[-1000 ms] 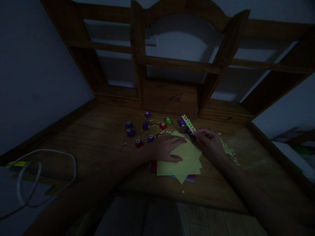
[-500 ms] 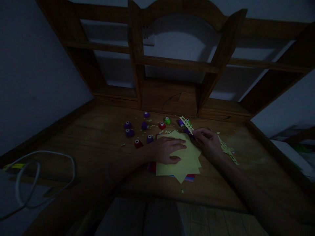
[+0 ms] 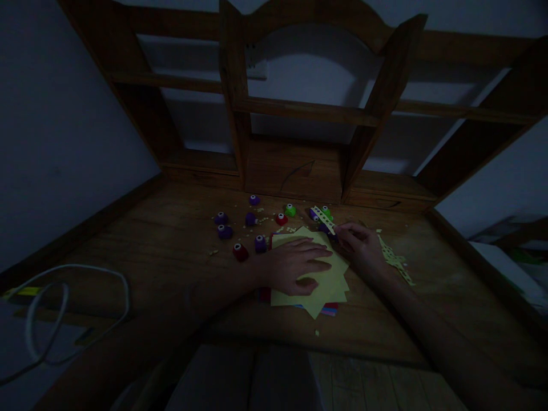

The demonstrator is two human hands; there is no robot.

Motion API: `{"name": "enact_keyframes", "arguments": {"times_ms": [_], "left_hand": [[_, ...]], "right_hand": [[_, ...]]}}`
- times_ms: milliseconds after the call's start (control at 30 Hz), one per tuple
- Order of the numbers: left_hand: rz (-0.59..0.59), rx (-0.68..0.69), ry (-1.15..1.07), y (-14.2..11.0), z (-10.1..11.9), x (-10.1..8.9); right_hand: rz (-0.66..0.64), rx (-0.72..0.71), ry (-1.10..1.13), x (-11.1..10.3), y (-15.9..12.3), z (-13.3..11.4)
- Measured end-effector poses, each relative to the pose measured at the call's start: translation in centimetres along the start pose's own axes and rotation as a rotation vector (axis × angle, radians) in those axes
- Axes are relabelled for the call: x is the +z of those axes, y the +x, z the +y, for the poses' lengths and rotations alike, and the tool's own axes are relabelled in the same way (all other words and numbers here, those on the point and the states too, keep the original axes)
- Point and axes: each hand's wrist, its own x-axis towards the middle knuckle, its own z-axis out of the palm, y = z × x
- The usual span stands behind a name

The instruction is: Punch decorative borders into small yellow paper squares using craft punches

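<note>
My left hand (image 3: 297, 265) lies on a fanned stack of yellow paper sheets (image 3: 331, 279), palm down with its fingers spread. Red, blue and purple sheets (image 3: 329, 311) peek out underneath. To the right of the stack, my right hand (image 3: 357, 242) pinches one end of a narrow yellow paper strip (image 3: 324, 220) that has a row of punched holes. The strip's far end reaches over a purple and white craft punch (image 3: 314, 214) and a green punch (image 3: 326, 212). A dark purple punch (image 3: 324, 228) sits close to the fingertips.
Several small punches stand left of centre, among them a red punch (image 3: 240, 252) and a purple punch (image 3: 260, 244). Tiny paper bits (image 3: 261, 220) are scattered between them. Used punched strips (image 3: 394, 260) lie at right. A wooden shelf unit (image 3: 299, 165) borders the back; a white cable (image 3: 124, 279) loops at left.
My left hand has shifted slightly right and its fingers have spread over the yellow sheets. The strip in my right hand has dipped slightly.
</note>
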Motion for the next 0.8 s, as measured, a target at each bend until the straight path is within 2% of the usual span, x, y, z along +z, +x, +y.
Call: {"name": "enact_keyframes", "arguments": {"times_ms": [300,600,800], "left_hand": [[-0.041,0.002,-0.051,0.46,0.84,0.33],[-0.037,0.038,-0.029,0.47,0.47,0.93],[-0.045,0.074,0.017,0.38,0.46,0.67]], "right_hand": [[0.014,-0.018,-0.031,0.05,-0.09,-0.35],[0.019,-0.034,-0.035,0.26,-0.06,-0.46],[0.018,-0.030,-0.037,0.26,-0.01,-0.52]]}}
